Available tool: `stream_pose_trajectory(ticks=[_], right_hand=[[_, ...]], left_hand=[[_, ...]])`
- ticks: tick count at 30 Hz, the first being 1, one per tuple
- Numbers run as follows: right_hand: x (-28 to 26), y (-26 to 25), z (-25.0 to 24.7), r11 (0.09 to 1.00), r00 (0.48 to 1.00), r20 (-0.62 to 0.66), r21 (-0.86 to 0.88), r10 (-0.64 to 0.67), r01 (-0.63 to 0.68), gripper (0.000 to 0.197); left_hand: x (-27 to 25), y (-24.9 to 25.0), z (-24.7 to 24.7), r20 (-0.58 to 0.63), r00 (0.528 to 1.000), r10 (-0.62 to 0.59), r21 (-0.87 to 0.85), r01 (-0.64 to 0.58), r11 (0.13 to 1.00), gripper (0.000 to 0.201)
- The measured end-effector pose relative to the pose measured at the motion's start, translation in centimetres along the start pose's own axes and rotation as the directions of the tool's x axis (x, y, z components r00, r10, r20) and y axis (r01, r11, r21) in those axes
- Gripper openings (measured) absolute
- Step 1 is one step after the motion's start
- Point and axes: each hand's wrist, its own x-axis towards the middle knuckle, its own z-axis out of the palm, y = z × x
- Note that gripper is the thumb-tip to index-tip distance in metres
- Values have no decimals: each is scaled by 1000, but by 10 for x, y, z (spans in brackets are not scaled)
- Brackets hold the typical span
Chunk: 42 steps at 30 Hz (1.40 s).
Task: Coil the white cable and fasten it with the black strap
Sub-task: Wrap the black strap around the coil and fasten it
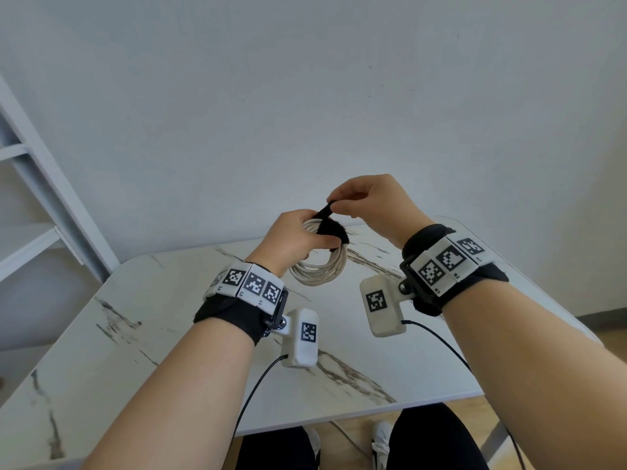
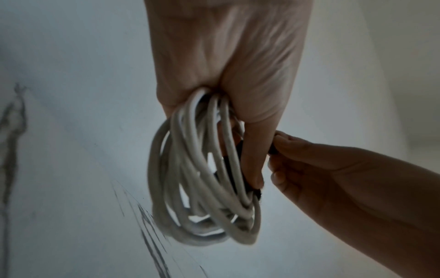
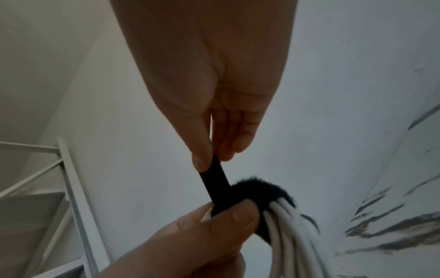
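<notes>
I have the white cable (image 1: 319, 266) coiled and held above the counter (image 1: 135, 300); my left hand (image 1: 291, 239) grips the coil's top, thumb pinning the black strap (image 3: 238, 193) wrapped there. My right hand (image 1: 369, 201) pinches the strap's free tail, just above the coil. Risks: tail slips and the wrap unwinds; loose left grip lets loops splay.

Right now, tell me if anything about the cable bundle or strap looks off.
Nothing damaged. The coiled white cable is uneven, its loops splaying apart below the left hand. The fuzzy black strap is only partly wrapped: the right hand pinches its free end, pulled taut.
</notes>
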Motion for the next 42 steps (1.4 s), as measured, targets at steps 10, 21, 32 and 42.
stream_pose_trajectory(ticks=[10, 21, 32, 42], right_hand=[[-4, 10, 4, 997, 998, 15, -30, -65, 65, 8], [-6, 19, 21, 986, 993, -14, -117, -119, 117, 14], [-11, 13, 31, 988, 993, -89, 140, 80, -67, 27], [-3, 16, 30, 846, 953, 177, 440, 246, -300, 41]], left_hand=[[5, -5, -13, -77, 996, -53, -181, 39, 983, 27], [3, -4, -19, -17, 990, -143, -344, 129, 930, 13], [1, 0, -13, -114, 987, -114, -406, 59, 912, 18], [3, 7, -13, -164, 985, -62, -462, -21, 886, 14]])
